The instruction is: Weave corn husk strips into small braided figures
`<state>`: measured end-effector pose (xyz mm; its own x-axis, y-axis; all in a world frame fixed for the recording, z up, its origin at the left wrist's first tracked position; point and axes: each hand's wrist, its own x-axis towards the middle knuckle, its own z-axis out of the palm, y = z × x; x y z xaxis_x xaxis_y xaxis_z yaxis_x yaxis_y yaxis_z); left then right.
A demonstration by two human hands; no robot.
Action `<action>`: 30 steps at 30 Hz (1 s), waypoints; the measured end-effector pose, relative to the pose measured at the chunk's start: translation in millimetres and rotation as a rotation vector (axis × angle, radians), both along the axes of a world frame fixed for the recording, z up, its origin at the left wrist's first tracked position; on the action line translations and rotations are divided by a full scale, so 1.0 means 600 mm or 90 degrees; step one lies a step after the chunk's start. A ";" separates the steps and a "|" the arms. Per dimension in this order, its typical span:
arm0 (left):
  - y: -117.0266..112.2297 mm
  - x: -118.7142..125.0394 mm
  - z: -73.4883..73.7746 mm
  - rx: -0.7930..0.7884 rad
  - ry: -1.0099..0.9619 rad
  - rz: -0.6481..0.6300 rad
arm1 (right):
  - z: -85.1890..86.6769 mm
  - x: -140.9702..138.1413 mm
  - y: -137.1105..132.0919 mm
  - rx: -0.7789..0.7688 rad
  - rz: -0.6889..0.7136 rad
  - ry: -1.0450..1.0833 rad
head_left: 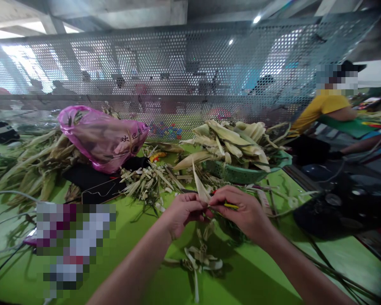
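Both forearms come in from the bottom edge. Left hand (184, 213) & right hand (243, 212) meet just in front of the green basket (235, 174), fingers closed, pinching 1 pale leaf strip (200, 186) btwn them. The strip is thin, stiff and pointed, and stands upright w/ its tip reaching the basket's near wall. My right hand also clamps a slim yellow stick (231, 206); can't tell what it is.

Below my hands, nearer me than the basket, lies a small cluster of folded leaf bits (202, 259), curled and flat on the smooth lime-green table (139, 241). The basket is 1 plastic lattice bowl, heaped w/ long cream-yellow leaves. Left of it sits a loose pile of cut scraps (149, 180), then 1 crinkled pink plastic bag (104, 137) on a black cloth (92, 180), and far left a heap of dry stalks (34, 165). Behind the basket a perforated metal screen (178, 63) blocks the view. To its right sits 1 co-worker in a yellow shirt (324, 106).
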<state>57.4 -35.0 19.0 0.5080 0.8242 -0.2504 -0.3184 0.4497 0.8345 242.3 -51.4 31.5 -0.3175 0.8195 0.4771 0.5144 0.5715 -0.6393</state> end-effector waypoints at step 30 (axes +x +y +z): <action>-0.001 0.002 -0.008 0.063 0.038 0.006 | 0.004 -0.003 -0.002 -0.069 -0.018 0.028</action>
